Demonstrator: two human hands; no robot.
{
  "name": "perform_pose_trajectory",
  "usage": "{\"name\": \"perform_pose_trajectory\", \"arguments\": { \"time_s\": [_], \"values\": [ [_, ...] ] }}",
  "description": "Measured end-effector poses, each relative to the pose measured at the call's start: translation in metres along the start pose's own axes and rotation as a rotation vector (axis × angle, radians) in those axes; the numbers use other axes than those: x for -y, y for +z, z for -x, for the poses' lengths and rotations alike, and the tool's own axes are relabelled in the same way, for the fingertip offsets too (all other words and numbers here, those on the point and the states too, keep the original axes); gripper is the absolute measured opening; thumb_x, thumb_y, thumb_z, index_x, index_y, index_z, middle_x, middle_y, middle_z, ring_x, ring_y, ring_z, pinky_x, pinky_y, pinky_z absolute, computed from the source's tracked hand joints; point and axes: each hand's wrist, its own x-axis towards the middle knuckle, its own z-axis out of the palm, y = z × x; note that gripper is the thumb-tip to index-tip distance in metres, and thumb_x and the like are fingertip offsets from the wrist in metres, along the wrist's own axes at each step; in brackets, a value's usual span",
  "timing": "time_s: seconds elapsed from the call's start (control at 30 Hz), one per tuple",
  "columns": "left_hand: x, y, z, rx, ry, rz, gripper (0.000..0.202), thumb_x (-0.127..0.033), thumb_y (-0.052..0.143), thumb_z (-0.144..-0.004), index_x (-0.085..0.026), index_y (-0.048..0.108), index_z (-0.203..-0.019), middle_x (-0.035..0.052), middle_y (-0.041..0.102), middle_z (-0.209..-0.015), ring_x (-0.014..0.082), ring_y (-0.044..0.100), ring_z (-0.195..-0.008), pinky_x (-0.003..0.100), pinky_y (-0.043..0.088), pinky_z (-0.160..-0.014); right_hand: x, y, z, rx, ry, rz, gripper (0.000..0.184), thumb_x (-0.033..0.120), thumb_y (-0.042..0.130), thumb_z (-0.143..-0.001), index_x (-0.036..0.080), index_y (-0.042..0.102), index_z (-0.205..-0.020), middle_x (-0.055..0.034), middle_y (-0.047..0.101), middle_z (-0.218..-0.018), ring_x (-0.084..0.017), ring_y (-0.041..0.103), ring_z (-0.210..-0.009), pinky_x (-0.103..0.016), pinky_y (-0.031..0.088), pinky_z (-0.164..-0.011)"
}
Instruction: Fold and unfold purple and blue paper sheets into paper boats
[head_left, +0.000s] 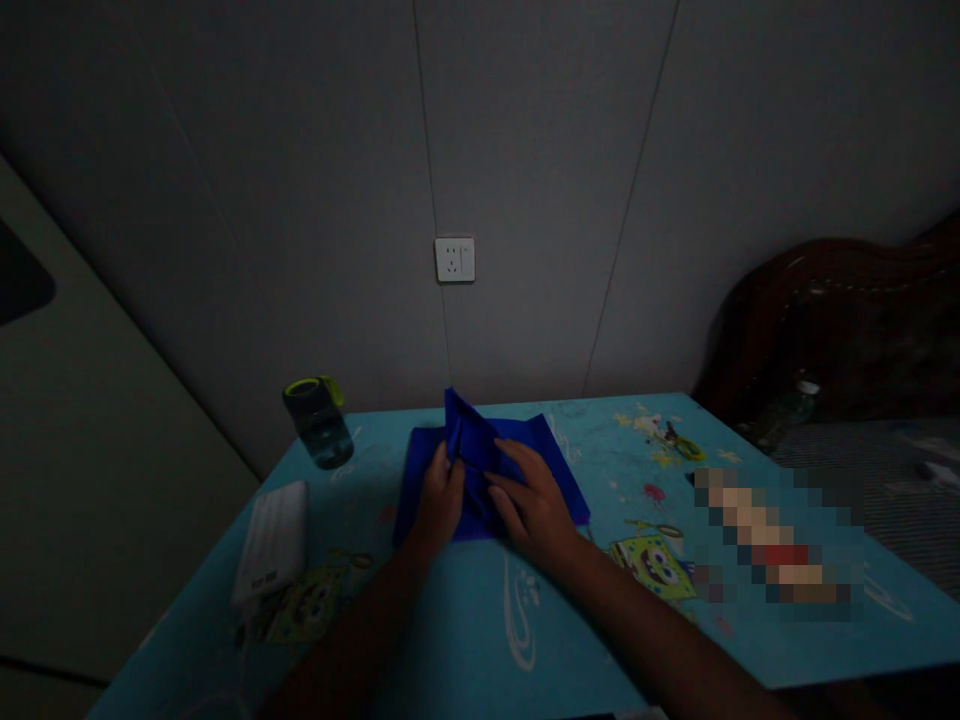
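A sheet of deep blue paper [556, 478], partly folded, lies on the patterned table in front of me, with a pointed flap standing up from its middle. My left hand [439, 500] is closed on the left side of this raised flap, thumb on the near side. From the right, my right hand [531, 492] holds the fold, its thumb and a finger close together on the paper and another finger stretched along the flap. The paper's underside and some of my fingertips are hidden.
At the left stand a dark bottle with a green rim [322, 425] and a white power bank [271, 545] with a cable. A blurred-out item [765, 540] lies at the right. The wall with a socket [455, 260] rises behind the blue table [465, 620].
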Motion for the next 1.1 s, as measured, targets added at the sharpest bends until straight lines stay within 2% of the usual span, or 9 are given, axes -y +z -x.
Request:
{"name": "perform_pose_trajectory", "arguments": {
  "time_s": [0.1, 0.27, 0.43, 0.6, 0.7, 0.77, 0.87, 0.97, 1.1],
  "values": [
    [0.004, 0.002, 0.0, 0.034, 0.07, -0.048, 0.046, -0.033, 0.051, -0.091, -0.018, 0.049, -0.134, 0.0091, 0.067, -0.11, 0.0218, 0.065, -0.098, 0.036, 0.05, -0.088, -0.003, 0.001, -0.002, -0.084, 0.262, -0.105, 0.028, 0.028, 0.054, -0.092, 0.022, 0.072, -0.112, -0.0137, 0.055, -0.139, -0.03, 0.052, -0.127, -0.051, 0.045, -0.104],
    [0.01, 0.005, 0.002, 0.1, 0.116, -0.082, 0.048, -0.033, 0.046, -0.095, -0.02, 0.043, -0.141, 0.012, 0.056, -0.138, 0.0239, 0.053, -0.127, 0.041, 0.038, -0.108, -0.011, 0.005, -0.004, -0.117, 0.647, -0.479, 0.032, 0.031, 0.054, -0.089, 0.02, 0.068, -0.115, -0.0089, 0.072, -0.109, -0.024, 0.066, -0.1, -0.039, 0.051, -0.089],
    [0.005, 0.005, 0.004, 0.059, 0.204, -0.182, 0.051, -0.027, 0.039, -0.098, -0.024, 0.033, -0.148, 0.0106, 0.047, -0.147, 0.0224, 0.045, -0.135, 0.042, 0.034, -0.112, -0.014, 0.013, -0.001, -0.204, 0.803, -0.689, 0.027, 0.034, 0.059, -0.083, 0.018, 0.066, -0.104, -0.0049, 0.071, -0.089, -0.02, 0.064, -0.081, -0.031, 0.049, -0.072],
    [0.004, 0.004, 0.003, 0.013, 0.388, -0.326, 0.06, -0.004, 0.038, -0.085, -0.022, 0.043, -0.142, 0.0112, 0.053, -0.138, 0.0217, 0.048, -0.13, 0.041, 0.037, -0.111, -0.008, 0.017, 0.002, -0.197, 0.792, -0.722, 0.025, 0.038, 0.061, -0.084, 0.02, 0.064, -0.101, -0.0037, 0.067, -0.089, -0.02, 0.06, -0.082, -0.03, 0.046, -0.072],
    [0.007, 0.004, 0.002, 0.071, 0.381, -0.304, 0.075, 0.003, 0.037, -0.073, -0.021, 0.04, -0.144, 0.0097, 0.051, -0.142, 0.0199, 0.045, -0.134, 0.039, 0.033, -0.114, -0.005, 0.016, 0.003, -0.202, 0.764, -0.702, 0.022, 0.039, 0.058, -0.087, 0.021, 0.062, -0.099, -0.0037, 0.066, -0.09, -0.02, 0.061, -0.084, -0.031, 0.047, -0.073],
    [0.01, 0.005, 0.002, 0.107, 0.348, -0.273, 0.077, 0.001, 0.04, -0.072, -0.02, 0.035, -0.146, 0.0094, 0.047, -0.148, 0.0202, 0.041, -0.138, 0.039, 0.031, -0.116, -0.004, 0.015, 0.004, -0.184, 0.72, -0.652, 0.022, 0.039, 0.056, -0.089, 0.021, 0.062, -0.101, -0.004, 0.067, -0.091, -0.021, 0.062, -0.087, -0.032, 0.048, -0.076],
    [0.016, 0.005, 0.002, 0.095, 0.274, -0.287, 0.072, -0.006, 0.049, -0.076, -0.017, 0.034, -0.145, 0.0132, 0.047, -0.148, 0.024, 0.042, -0.137, 0.041, 0.033, -0.114, -0.001, 0.011, 0.006, -0.12, 0.651, -0.513, 0.026, 0.039, 0.052, -0.092, 0.021, 0.064, -0.107, -0.0055, 0.069, -0.094, -0.021, 0.064, -0.084, -0.032, 0.05, -0.073],
    [0.018, 0.002, 0.0, 0.064, 0.225, -0.346, 0.061, -0.013, 0.057, -0.076, -0.014, 0.043, -0.135, 0.0172, 0.055, -0.139, 0.0278, 0.049, -0.131, 0.043, 0.038, -0.11, 0.003, 0.007, 0.007, -0.071, 0.581, -0.407, 0.029, 0.036, 0.05, -0.094, 0.021, 0.067, -0.111, -0.0068, 0.072, -0.1, -0.02, 0.067, -0.077, -0.031, 0.052, -0.064],
    [0.011, -0.006, -0.003, 0.119, 0.249, -0.381, 0.041, -0.01, 0.056, -0.075, -0.016, 0.055, -0.116, 0.0136, 0.066, -0.119, 0.0254, 0.061, -0.116, 0.039, 0.046, -0.101, 0.004, 0.007, 0.011, -0.067, 0.393, -0.316, 0.027, 0.03, 0.053, -0.093, 0.024, 0.071, -0.112, -0.0067, 0.074, -0.108, -0.023, 0.069, -0.095, -0.035, 0.055, -0.081]
  ]
}}
